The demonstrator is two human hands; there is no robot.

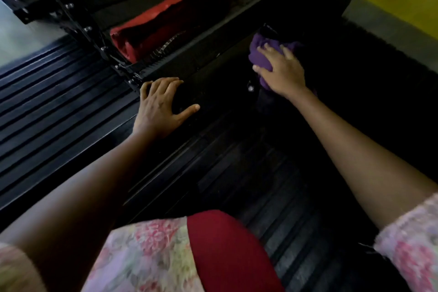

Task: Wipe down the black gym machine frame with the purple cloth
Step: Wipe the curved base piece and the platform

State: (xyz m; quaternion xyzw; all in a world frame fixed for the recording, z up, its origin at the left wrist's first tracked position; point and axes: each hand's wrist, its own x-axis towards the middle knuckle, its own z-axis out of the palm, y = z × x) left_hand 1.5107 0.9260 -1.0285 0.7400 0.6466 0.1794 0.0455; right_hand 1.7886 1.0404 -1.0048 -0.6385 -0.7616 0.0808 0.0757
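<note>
Two things lie close around my work: a red torn pad (166, 19) behind the frame bar and a ribbed black rubber mat (47, 102) on the floor at my left. I read no writing anywhere. My right hand (282, 71) presses and grips the bunched purple cloth (260, 54) on the dark, dim black frame (213, 59), while my left hand (158, 104) rests there with spread fingers.

Gym, probably, though lighting is dim: bolted black machine frame (78, 23), red pad (166, 21), ribbed rubber floor mat (47, 102).
</note>
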